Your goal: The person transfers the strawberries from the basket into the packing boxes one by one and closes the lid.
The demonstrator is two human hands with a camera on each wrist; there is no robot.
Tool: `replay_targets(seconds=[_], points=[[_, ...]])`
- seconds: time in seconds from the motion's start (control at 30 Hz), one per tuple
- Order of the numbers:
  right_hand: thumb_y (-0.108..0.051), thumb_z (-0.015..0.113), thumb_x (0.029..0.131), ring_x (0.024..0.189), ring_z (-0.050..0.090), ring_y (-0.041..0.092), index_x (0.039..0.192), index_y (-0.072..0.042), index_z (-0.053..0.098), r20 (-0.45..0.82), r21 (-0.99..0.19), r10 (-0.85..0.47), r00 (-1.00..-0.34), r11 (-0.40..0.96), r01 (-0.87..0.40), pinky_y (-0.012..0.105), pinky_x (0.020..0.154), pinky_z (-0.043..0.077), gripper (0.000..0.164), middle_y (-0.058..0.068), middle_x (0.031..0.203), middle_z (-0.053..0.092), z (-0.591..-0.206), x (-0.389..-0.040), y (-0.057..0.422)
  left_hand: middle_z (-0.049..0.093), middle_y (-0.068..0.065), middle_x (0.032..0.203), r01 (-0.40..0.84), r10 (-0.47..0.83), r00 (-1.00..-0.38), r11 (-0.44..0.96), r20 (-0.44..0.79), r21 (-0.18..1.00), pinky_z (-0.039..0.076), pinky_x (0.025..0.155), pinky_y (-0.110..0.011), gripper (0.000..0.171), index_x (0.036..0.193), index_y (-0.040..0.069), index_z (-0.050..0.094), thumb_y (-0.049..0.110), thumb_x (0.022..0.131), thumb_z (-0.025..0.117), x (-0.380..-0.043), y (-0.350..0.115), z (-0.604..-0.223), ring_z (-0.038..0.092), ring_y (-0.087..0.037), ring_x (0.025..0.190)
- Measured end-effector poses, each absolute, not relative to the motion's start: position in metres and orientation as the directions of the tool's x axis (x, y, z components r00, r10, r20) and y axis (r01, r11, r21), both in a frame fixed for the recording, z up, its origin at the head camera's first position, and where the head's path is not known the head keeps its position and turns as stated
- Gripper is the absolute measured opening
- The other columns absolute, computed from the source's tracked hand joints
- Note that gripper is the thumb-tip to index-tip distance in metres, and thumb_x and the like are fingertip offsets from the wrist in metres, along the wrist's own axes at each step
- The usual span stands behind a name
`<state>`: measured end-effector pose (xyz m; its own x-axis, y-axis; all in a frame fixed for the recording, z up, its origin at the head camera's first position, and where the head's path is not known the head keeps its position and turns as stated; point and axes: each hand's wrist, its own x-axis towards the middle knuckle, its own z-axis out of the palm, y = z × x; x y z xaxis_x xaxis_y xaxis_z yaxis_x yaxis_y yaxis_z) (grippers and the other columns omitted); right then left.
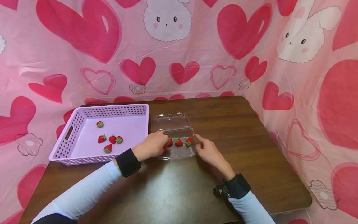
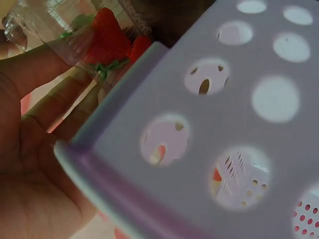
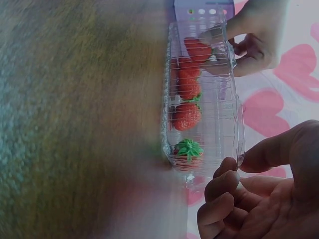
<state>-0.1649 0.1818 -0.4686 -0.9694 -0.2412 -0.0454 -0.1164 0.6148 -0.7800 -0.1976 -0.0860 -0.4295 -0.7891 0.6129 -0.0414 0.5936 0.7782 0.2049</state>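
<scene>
Sleeves (image 1: 84, 189) cut off; left hand (image 1: 150, 145) partly hides strawberry (image 1: 164, 149) inside clear container (image 1: 179, 153).

Box (image 1: 181, 152) is clear shiny plastic, berries (image 1: 179, 142) look bumpy, L basket (image 1: 130, 126) is smooth matt plastic, table (image 1: 229, 124) looks like wood w/ shine nr side, & far wall (image 1: 167, 51) is creased cloth.

Across the top and down both sides of the frame, pink fabric backdrop (image 1: 207, 54) printed with red hearts (image 1: 244, 31). At top centre, white cartoon animal face (image 1: 167, 26); at upper right, white cartoon rabbit (image 1: 302, 46). At lower right, sketched flower (image 1: 323, 195). Across the lower half, brown wood-grain table (image 1: 232, 124), corners rounded.
</scene>
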Motion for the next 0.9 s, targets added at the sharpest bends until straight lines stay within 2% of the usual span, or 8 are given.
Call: replay_targets(seconds=[0.27, 0.43, 0.6, 0.9], points=[[-0.006, 0.056, 0.102, 0.054, 0.042, 0.014, 0.157, -0.005, 0.048, -0.047, -0.783, -0.252, -0.967, 0.61, -0.121, 0.028, 0.052, 0.038, 0.056, -0.001, 0.067, 0.045, -0.4698, -0.1652, 0.1821, 0.063, -0.005, 0.07, 0.596, 0.607, -0.794, 0.786, -0.028, 0.163, 0.056, 0.062, -0.047, 0.015, 0.075, 0.01, 0.071, 0.003, 0.084, 0.081, -0.1951, -0.0844, -0.4334, 0.064, -0.027, 0.073], [-0.006, 0.056, 0.102, 0.054, 0.042, 0.014, 0.157, -0.005, 0.047, -0.051, -0.785, -0.247, -0.968, 0.608, -0.113, 0.028, 0.052, 0.038, 0.056, -0.001, 0.066, 0.045, -0.4691, -0.165, 0.1821, 0.067, -0.007, 0.078, 0.589, 0.6, -0.799, 0.792, -0.029, 0.158, 0.057, 0.064, -0.05, 0.024, 0.069, 0.013, 0.065, 0.002, 0.084, 0.08, -0.1949, -0.0831, -0.4336, 0.067, -0.03, 0.082], [-0.007, 0.056, 0.103, 0.055, 0.043, 0.014, 0.157, -0.006, 0.048, -0.054, -0.782, -0.246, -0.968, 0.613, -0.113, 0.028, 0.053, 0.038, 0.055, -0.001, 0.067, 0.045, -0.4694, -0.1653, 0.1818, 0.067, -0.007, 0.081, 0.577, 0.591, -0.806, 0.799, -0.044, 0.168, 0.057, 0.063, -0.05, 0.03, 0.066, 0.016, 0.059, -0.001, 0.084, 0.077, -0.1943, -0.0834, -0.4351, 0.068, -0.029, 0.084], [-0.006, 0.056, 0.102, 0.054, 0.041, 0.013, 0.157, -0.005, 0.048, -0.042, -0.78, -0.248, -0.968, 0.614, -0.124, 0.028, 0.053, 0.037, 0.055, -0.002, 0.066, 0.042, -0.4694, -0.1649, 0.1808, 0.062, -0.002, 0.073, 0.575, 0.592, -0.805, 0.796, -0.044, 0.188, 0.052, 0.055, -0.043, 0.027, 0.067, 0.015, 0.063, 0.0, 0.084, 0.078, -0.1948, -0.0838, -0.4352, 0.059, -0.02, 0.069]])
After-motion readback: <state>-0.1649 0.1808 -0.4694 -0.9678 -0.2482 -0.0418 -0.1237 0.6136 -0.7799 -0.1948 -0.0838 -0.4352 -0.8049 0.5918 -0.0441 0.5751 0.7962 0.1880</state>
